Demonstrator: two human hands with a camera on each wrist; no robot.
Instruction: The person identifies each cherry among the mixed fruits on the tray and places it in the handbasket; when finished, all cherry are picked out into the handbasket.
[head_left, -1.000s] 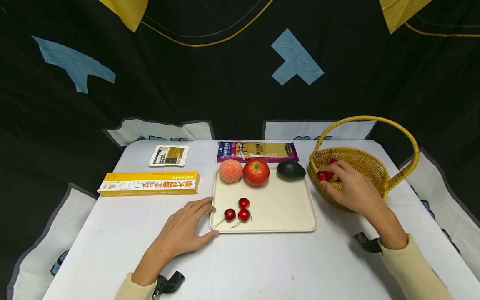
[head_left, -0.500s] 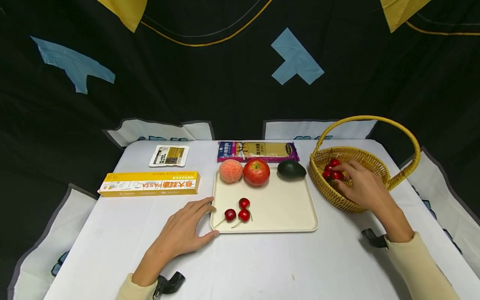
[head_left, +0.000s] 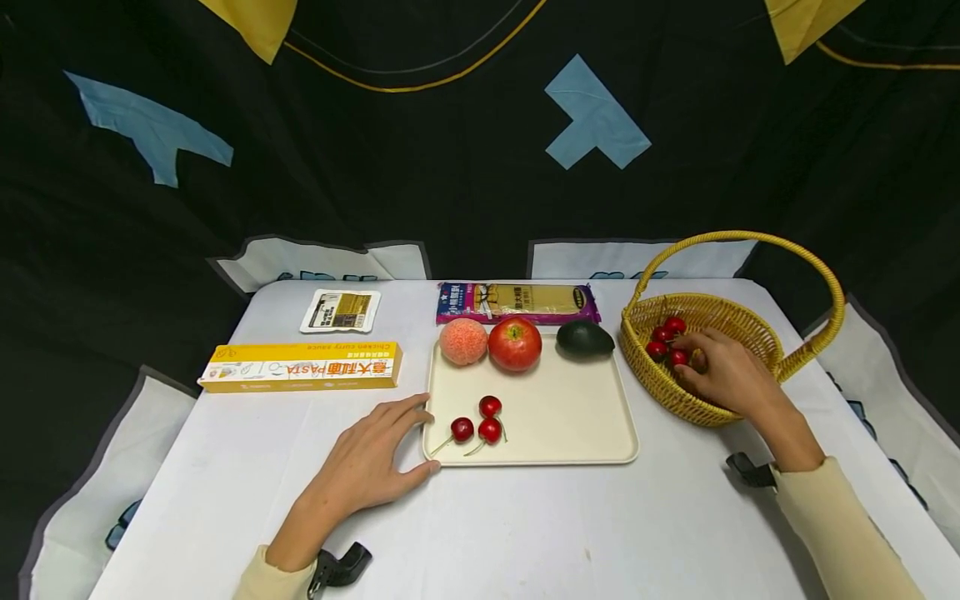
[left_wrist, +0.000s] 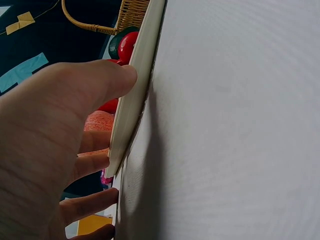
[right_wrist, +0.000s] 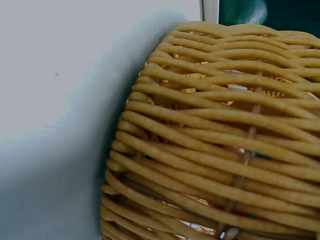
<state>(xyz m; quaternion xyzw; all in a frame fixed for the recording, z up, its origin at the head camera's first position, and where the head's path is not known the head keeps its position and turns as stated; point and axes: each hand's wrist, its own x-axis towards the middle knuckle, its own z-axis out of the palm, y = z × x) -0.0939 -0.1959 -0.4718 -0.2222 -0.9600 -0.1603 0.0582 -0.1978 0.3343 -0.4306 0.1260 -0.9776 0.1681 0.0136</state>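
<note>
In the head view, my left hand [head_left: 363, 458] touches the left edge and near-left corner of a cream tray [head_left: 562, 433] with thumb and fingertips, fingers spread and only slightly bent. A cherry [head_left: 462, 429] with a stem lies beside two more on the tray's near left. Behind them sit a pinkish rough ball-shaped fruit [head_left: 462, 342], a red apple [head_left: 514, 344] and a dark green avocado [head_left: 585, 339]. My right hand [head_left: 727, 375] reaches into a wicker basket [head_left: 648, 387] and pinches a cherry [head_left: 678, 358] between thumb and fingers. Several other cherries lie there. The right wrist view shows only basket weave [right_wrist: 210, 130].
A purple pasta packet [head_left: 517, 302] lies behind the tray. To the left are a yellow and white pasta box [head_left: 300, 367] and a small white sachet [head_left: 341, 312]. The basket's tall handle [head_left: 750, 237] arches above it. A black curtain hangs beyond the white table [head_left: 510, 533].
My right hand has moved right, deeper into the basket, uncovering more cherries on its left. The left hand and the things on the tray have stayed put.
</note>
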